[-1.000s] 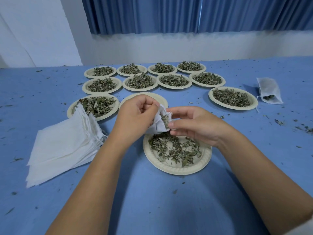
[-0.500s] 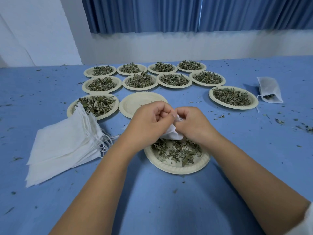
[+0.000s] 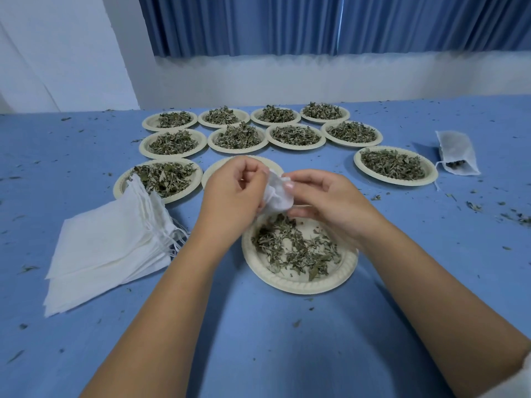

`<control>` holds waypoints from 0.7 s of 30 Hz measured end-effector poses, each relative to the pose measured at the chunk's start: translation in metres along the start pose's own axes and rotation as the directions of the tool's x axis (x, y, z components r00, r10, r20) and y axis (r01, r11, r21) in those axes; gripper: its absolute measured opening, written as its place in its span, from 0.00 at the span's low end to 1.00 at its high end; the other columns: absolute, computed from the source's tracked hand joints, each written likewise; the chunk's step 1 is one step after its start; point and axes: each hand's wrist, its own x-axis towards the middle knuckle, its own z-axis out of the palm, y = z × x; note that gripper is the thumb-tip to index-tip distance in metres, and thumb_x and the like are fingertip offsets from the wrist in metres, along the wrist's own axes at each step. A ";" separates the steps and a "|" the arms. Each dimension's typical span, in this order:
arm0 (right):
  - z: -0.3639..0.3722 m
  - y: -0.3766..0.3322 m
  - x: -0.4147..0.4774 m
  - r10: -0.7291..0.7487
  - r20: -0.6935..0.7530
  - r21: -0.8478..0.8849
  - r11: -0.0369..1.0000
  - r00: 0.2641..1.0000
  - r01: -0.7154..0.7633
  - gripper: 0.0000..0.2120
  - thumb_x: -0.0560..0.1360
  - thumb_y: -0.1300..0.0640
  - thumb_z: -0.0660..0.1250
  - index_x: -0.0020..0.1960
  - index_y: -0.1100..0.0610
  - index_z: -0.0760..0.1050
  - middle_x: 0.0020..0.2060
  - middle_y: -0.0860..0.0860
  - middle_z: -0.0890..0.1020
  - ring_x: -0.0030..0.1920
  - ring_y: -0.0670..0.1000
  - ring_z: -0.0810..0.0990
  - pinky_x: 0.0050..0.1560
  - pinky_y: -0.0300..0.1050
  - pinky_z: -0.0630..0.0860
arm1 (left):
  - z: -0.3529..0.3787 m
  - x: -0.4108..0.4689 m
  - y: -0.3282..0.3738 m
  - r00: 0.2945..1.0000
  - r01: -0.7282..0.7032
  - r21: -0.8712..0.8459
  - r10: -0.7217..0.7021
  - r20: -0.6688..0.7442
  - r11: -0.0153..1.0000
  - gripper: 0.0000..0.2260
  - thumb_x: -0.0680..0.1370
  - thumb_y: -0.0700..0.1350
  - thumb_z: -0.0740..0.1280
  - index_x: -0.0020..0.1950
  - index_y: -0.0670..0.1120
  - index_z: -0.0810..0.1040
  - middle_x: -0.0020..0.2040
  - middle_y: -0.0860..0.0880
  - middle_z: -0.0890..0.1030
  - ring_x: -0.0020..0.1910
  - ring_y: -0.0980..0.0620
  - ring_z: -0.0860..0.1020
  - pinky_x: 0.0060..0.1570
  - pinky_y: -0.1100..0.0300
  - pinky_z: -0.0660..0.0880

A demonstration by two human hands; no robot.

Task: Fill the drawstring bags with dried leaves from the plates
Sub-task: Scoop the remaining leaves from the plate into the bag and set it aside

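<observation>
Left hand (image 3: 232, 191) and right hand (image 3: 330, 199) both pinch one small white bag (image 3: 277, 196) between them, fingers curled, thumbs on the cloth. Bag is thin mesh-like fabric, bunched and crumpled, held just above the far edge of the near plate (image 3: 298, 285)

Near plate: round, cream, paper-pulp look with a ribbed rim, holds a thin scatter of dried leaves (image 3: 296, 248), grey-green, curled and crumbly

Left of the hands: stack of empty bags (image 3: 109, 254), flat white squares fanned slightly, loose strings at the right edge, its far corner overlapping a leaf plate

Behind the left hand: an empty plate (image 3: 214, 173), same type, partly hidden

Further back: ten more plates of leaves (image 3: 396, 182), heaped, in rough rows

Far right: a filled bag (image 3: 457, 153) lying flat, dark leaves showing through at its near end

All on a blue table (image 3: 258, 340) with a matte surface, littered with leaf crumbs. Pleated blue curtain (image 3: 316, 24) over a white wall behind
</observation>
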 end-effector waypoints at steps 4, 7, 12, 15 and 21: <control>-0.007 -0.004 0.001 0.015 -0.097 -0.234 0.972 0.995 -0.037 0.12 0.81 0.54 0.61 0.49 0.55 0.82 0.45 0.52 0.84 0.37 0.45 0.81 0.31 0.36 0.75 | -0.007 0.005 0.001 0.988 0.015 -0.077 -0.027 -0.150 0.997 0.08 0.81 0.39 0.64 0.42 0.46 0.77 0.26 0.54 0.74 0.23 0.59 0.70 0.26 0.68 0.69; -0.009 -0.001 -0.003 0.030 -0.015 -0.556 0.830 0.999 -0.034 0.08 0.79 0.55 0.64 0.48 0.50 0.82 0.42 0.51 0.85 0.36 0.45 0.79 0.36 0.37 0.74 | -0.010 0.007 0.002 0.977 0.011 -0.091 -0.031 -0.213 0.996 0.07 0.81 0.39 0.63 0.44 0.44 0.76 0.27 0.51 0.74 0.22 0.60 0.70 0.26 0.69 0.70; 0.003 0.009 -0.006 0.017 0.191 -0.799 0.584 0.982 0.145 0.16 0.71 0.40 0.72 0.56 0.43 0.80 0.45 0.34 0.76 0.45 0.31 0.73 0.47 0.25 0.67 | -0.009 0.006 0.002 0.978 -0.001 -0.071 -0.014 -0.207 0.997 0.05 0.81 0.39 0.63 0.46 0.41 0.76 0.29 0.49 0.73 0.22 0.60 0.70 0.26 0.69 0.69; 0.005 0.012 -0.009 0.019 0.309 -0.804 0.539 0.951 0.251 0.21 0.67 0.38 0.74 0.58 0.39 0.77 0.51 0.34 0.73 0.55 0.33 0.69 0.57 0.27 0.63 | -0.007 0.005 0.001 0.984 -0.003 -0.049 -0.006 -0.181 0.999 0.05 0.81 0.40 0.63 0.46 0.40 0.76 0.29 0.49 0.73 0.22 0.60 0.70 0.27 0.69 0.69; 0.006 0.013 -0.008 0.019 0.363 -0.789 0.539 0.932 0.296 0.18 0.67 0.43 0.77 0.55 0.44 0.81 0.54 0.41 0.77 0.58 0.40 0.74 0.64 0.39 0.69 | -0.006 0.004 0.000 0.986 -0.001 -0.054 -0.008 -0.168 0.999 0.07 0.81 0.40 0.64 0.43 0.44 0.76 0.27 0.51 0.73 0.22 0.59 0.70 0.26 0.68 0.69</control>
